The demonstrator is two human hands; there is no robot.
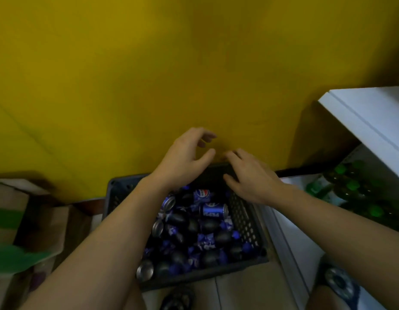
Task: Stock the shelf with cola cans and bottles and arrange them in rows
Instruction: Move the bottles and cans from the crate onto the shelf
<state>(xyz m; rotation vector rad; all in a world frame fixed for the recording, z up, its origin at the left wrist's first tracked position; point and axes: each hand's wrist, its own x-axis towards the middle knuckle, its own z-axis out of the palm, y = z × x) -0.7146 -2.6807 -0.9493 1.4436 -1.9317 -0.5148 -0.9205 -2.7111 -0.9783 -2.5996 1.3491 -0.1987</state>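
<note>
A dark perforated plastic crate (245, 222) stands on the floor against a yellow wall. It holds several blue cola cans (214, 210) and dark cola bottles (208, 224) with blue caps, lying jumbled. My left hand (185, 157) hovers above the crate's far edge, fingers loosely curved and holding nothing. My right hand (250, 175) is beside it over the far right corner, fingers spread, also with nothing in it. Both forearms reach over the crate and hide part of its left side.
A white shelf unit (368, 117) stands at the right, with green-capped bottles (353, 186) on a lower level. Cardboard boxes (37, 220) with green tape sit at the left. A yellow wall (149, 74) fills the background.
</note>
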